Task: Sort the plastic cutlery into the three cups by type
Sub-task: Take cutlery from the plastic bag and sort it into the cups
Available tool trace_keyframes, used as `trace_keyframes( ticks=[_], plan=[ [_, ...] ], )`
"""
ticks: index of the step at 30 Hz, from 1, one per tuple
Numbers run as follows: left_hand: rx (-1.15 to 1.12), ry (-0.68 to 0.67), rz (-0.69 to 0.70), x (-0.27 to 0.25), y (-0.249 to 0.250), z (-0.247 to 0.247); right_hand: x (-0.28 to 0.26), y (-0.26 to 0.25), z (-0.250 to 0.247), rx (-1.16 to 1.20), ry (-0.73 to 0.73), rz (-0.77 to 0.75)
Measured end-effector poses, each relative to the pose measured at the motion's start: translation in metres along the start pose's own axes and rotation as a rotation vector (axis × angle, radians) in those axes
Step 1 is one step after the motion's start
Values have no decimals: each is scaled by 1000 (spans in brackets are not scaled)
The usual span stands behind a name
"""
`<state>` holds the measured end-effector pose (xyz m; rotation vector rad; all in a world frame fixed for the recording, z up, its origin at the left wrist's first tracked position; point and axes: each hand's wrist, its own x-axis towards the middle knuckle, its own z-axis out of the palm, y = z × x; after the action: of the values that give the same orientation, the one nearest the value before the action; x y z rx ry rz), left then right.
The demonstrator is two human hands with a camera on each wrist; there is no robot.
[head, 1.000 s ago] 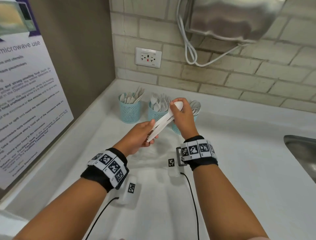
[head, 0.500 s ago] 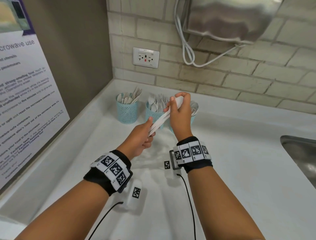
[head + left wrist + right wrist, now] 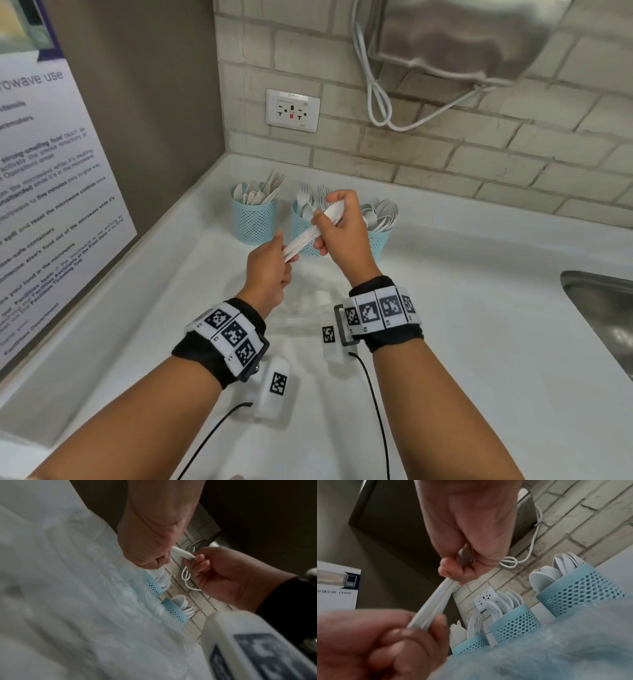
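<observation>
A bundle of white plastic cutlery (image 3: 306,237) is held slanted above the counter by both hands. My left hand (image 3: 274,267) pinches its lower end; my right hand (image 3: 337,226) grips its upper end, hiding the tips, so I cannot tell the type. Behind them stand three blue mesh cups: the left cup (image 3: 253,222) holds knives, the middle cup (image 3: 298,224) forks, the right cup (image 3: 381,244) spoons. The right wrist view shows the bundle (image 3: 435,604) stretched between both hands, with the spoon cup (image 3: 582,588) at the right.
A crumpled clear plastic bag (image 3: 308,310) lies on the white counter (image 3: 479,325) under the hands. A steel sink (image 3: 606,308) is at the right edge. A poster wall (image 3: 51,205) closes the left side. A white cable (image 3: 376,102) hangs on the brick wall.
Both hands have kept hold of the bundle and shifted slightly toward the cups. My right hand's fingers now cover the rounded upper end that showed a second ago.
</observation>
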<state>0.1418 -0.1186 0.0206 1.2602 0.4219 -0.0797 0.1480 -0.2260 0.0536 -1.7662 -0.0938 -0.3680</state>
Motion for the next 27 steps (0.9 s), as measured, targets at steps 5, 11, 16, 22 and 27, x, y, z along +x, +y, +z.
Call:
trace_keyframes(
  ticks=[5,11,16,22,27],
  plan=[
    [408,-4,352,-6,3,-4,11,3,-16,40,42,96],
    [956,-79,652,16,10,-29,40,-11,-72,-107,552,-111],
    [1417,-360,372,10,27,-44,54,2,-93,-386,667,-284],
    [1479,-399,287,6,20,-51,64,26,-84,-624,475,-115],
    [1412,-393,295,6,20,-55,71,41,-70,-897,275,-100]
  ],
)
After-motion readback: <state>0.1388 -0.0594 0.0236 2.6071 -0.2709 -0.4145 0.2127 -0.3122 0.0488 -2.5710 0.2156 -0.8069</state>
